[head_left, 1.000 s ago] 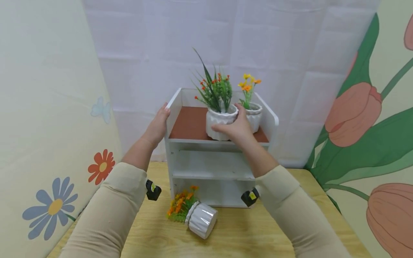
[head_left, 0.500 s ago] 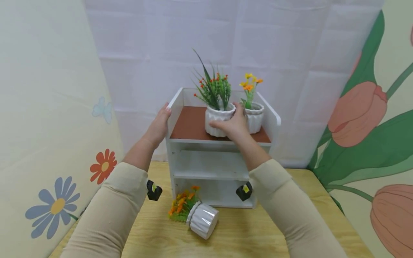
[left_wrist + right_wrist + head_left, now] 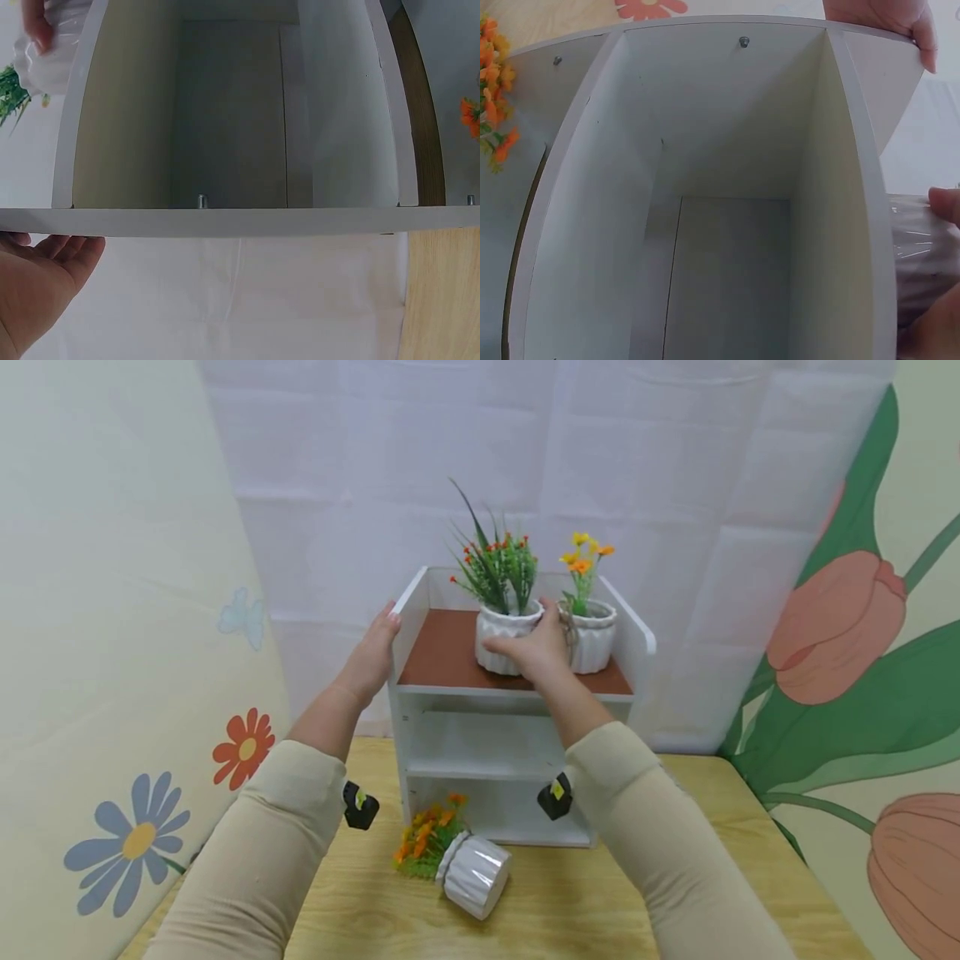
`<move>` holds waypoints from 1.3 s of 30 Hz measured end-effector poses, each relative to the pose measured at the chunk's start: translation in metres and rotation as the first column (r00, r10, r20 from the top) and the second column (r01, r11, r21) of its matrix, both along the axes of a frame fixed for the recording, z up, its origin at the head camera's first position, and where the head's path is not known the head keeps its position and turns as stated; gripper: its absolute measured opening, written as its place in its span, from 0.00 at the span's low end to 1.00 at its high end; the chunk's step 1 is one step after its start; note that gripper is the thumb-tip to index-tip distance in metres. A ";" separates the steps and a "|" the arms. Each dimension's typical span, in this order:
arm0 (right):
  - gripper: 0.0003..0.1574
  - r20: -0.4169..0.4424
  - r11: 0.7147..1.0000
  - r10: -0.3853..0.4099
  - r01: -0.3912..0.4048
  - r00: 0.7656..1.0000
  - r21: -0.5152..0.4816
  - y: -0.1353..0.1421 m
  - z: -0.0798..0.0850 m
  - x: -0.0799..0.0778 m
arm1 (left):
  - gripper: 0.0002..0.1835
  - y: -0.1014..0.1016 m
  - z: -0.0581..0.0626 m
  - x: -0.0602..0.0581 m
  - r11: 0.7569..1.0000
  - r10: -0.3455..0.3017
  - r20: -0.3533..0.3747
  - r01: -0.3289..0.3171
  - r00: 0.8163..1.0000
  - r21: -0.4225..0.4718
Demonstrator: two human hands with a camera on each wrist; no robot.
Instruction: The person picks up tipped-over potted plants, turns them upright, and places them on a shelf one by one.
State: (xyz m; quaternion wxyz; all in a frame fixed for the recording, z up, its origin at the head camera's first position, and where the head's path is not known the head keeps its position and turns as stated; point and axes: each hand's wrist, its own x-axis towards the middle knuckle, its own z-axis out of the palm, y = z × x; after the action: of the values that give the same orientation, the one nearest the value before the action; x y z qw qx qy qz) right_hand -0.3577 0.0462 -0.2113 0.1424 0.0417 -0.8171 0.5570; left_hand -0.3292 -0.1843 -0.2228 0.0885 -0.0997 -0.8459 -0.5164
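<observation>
Head view: nearest, beige sleeves [image 3: 247, 852] are seen reaching forward over a wood-grain table [image 3: 360, 927], and a small black device [image 3: 361, 806] is carried at the inner side of each cuff. On the table, in front of the shelf unit [image 3: 495, 742], a glossy white pot [image 3: 477, 877] is seen tipped on its side, its orange and yellow flowers [image 3: 426, 839] spread to the left. Farther on, two tiers of the white unit are seen below a brown top board [image 3: 446, 647].

The left hand [image 3: 367, 656] is laid against the outer face of the left side panel [image 3: 412, 618], its fingers extended and holding nothing loose; in the left wrist view the fingertips are seen touching the panel. By the right hand [image 3: 542, 652] the fluted white pot of red flowers [image 3: 495, 627] is gripped, thumb across its front and fingers at its right side. That pot is held upright at the brown board, near its middle; whether full weight is rested there cannot be told. Just right of it, a pot of yellow flowers [image 3: 595, 647] is stood upright.

Behind everything, a creased white cloth [image 3: 375, 460] is hung, flanked by flower-printed walls [image 3: 847, 627].
</observation>
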 end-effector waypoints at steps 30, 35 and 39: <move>0.69 0.019 0.999 -0.042 0.042 0.999 -0.015 -0.009 -0.003 -0.011 | 0.33 0.001 -0.002 0.001 1.000 -0.003 -0.010 0.003 1.000 0.018; 0.70 0.025 0.999 -0.050 0.050 0.998 -0.008 -0.008 -0.003 -0.012 | 0.33 0.001 -0.001 0.000 1.000 0.002 -0.015 -0.001 1.000 0.018; 0.70 0.031 0.998 -0.055 0.055 0.998 -0.011 -0.007 -0.003 -0.013 | 0.33 0.001 -0.001 0.000 1.000 0.001 -0.013 -0.001 1.000 0.013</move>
State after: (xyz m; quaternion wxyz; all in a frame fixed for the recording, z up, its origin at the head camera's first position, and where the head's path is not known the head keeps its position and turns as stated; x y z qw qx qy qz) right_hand -0.3705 0.0396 -0.2141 0.1454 0.0098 -0.8168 0.5582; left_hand -0.3288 -0.1836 -0.2242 0.0949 -0.1021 -0.8421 -0.5210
